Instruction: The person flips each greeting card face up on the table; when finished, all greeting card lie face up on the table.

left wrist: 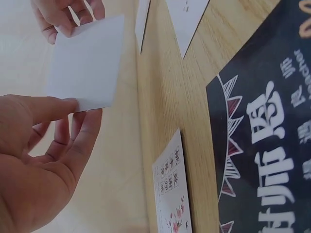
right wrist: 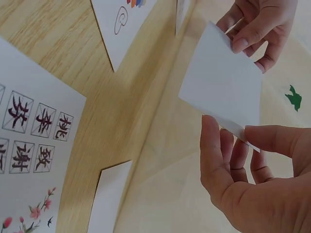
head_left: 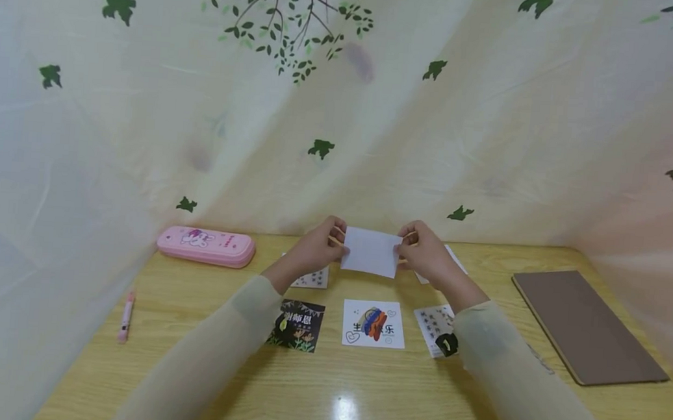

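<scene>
A blank white card (head_left: 371, 252) is held up above the far part of the table, between both hands. My left hand (head_left: 321, 243) pinches its left edge between thumb and fingers; in the left wrist view the thumb lies on the card's face. My right hand (head_left: 425, 251) pinches the opposite edge the same way. Below on the wood lie a black card with white lettering and flowers (head_left: 299, 325), a white card with a colourful drawing (head_left: 374, 324), and a white card with boxed characters and blossoms (right wrist: 34, 131), partly behind the right sleeve in the head view.
Behind the left hand lies another boxed-character card (head_left: 313, 278); a white card (head_left: 456, 259) is partly hidden behind the right hand. A pink pencil case (head_left: 206, 246) and a pink pen (head_left: 126, 316) lie left, a brown folder (head_left: 588, 328) right. Patterned cloth (head_left: 247, 145) hangs behind the table.
</scene>
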A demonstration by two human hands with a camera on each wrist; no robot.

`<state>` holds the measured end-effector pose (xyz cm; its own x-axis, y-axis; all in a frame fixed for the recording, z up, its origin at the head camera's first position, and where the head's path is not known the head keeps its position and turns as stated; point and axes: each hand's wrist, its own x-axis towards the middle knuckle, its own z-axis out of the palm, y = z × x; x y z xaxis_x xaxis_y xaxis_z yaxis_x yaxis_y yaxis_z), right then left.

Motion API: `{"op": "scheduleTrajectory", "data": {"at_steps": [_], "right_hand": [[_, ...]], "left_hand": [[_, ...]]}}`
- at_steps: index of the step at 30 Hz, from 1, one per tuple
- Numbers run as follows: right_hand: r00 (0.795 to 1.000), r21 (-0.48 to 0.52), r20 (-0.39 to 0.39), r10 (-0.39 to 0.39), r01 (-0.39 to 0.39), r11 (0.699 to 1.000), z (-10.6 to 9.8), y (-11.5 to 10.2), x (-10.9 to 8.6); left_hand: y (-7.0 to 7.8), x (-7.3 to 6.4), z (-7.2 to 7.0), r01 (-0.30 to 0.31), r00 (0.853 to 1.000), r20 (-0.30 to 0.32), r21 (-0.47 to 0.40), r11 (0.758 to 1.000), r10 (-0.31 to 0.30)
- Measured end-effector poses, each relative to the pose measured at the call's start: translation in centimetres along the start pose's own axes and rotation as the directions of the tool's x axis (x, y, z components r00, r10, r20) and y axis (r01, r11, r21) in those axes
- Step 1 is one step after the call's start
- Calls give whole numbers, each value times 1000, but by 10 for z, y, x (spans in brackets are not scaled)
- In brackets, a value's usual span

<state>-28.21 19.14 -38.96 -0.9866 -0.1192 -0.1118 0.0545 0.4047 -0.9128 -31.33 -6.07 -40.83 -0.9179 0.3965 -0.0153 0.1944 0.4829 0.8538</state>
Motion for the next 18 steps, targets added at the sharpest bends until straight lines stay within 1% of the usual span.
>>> {"op": "scheduleTrajectory", "data": {"at_steps": [4,8,12,18], "right_hand": [[1000,5,-19,-24,24,1000,-3,-3,-6],[998,3,-32,-49,49,999,-5,-3,-10],[998,-18,-26,-57,57,998,-8,-3,-14],[997,-44,-33,-62,61,997,-13,-5,-17]], "left_hand": [[2,-4,0,-27,1000,-15,-12,1000,27],[2,-7,1,-60,997,-42,28,998,61],[2,-11,2,-102,993,-57,49,994,105],[6,-13,2,-165,984,-63,53,985,169]]}}
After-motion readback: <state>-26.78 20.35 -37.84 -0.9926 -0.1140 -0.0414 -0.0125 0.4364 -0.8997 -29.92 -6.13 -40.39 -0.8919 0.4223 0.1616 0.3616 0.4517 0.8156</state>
